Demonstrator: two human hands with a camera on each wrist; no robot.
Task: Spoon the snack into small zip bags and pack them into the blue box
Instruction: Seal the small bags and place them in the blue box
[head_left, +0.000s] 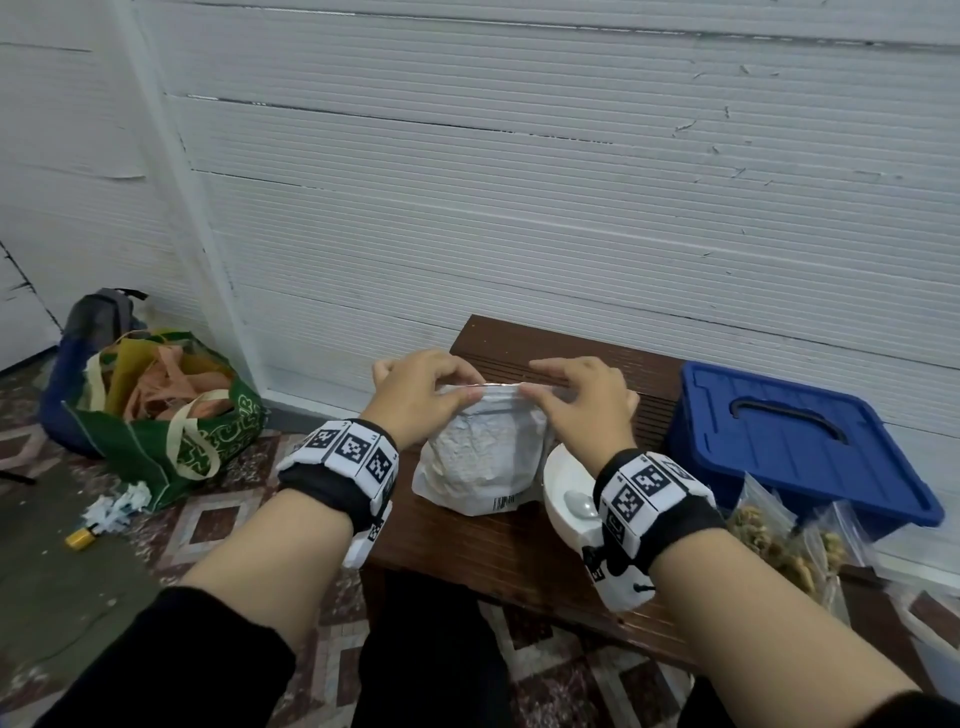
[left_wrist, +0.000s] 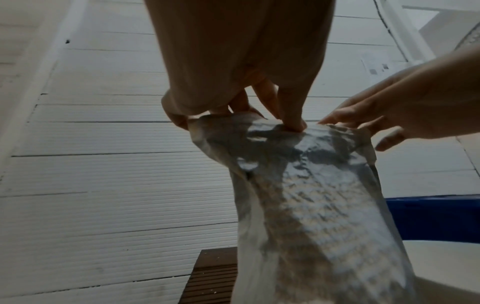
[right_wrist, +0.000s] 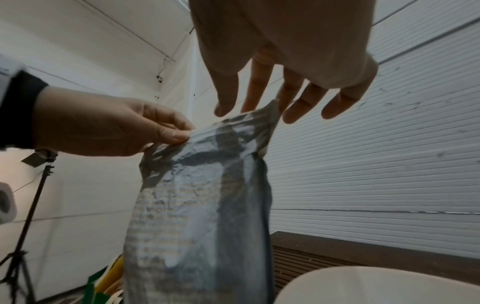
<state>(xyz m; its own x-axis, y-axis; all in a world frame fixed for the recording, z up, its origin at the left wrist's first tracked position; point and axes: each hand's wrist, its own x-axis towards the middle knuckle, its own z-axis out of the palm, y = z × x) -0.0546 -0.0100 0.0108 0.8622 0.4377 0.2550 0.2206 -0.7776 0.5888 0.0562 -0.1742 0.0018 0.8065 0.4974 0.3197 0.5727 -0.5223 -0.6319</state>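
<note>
A crinkled white snack pouch (head_left: 478, 457) (left_wrist: 311, 205) (right_wrist: 202, 205) stands upright on the brown bench (head_left: 493, 551). My left hand (head_left: 462, 395) (right_wrist: 179, 133) pinches the left part of its top edge between thumb and fingers. My right hand (head_left: 535, 387) (right_wrist: 259, 107) is at the right end of that edge, its fingers straight and spread, their tips touching the pouch. The pouch's mouth looks pressed flat. To its right stands a white bowl (head_left: 558, 483) holding a metal spoon (head_left: 582, 504). The blue box (head_left: 795, 441) sits further right with its lid on.
Filled small zip bags (head_left: 769, 535) lie in front of the blue box at the bench's right. On the floor to the left are a green shopping bag (head_left: 171, 441) and a dark backpack (head_left: 98, 317). A tripod (right_wrist: 26, 226) stands on the left. A white panelled wall is close behind.
</note>
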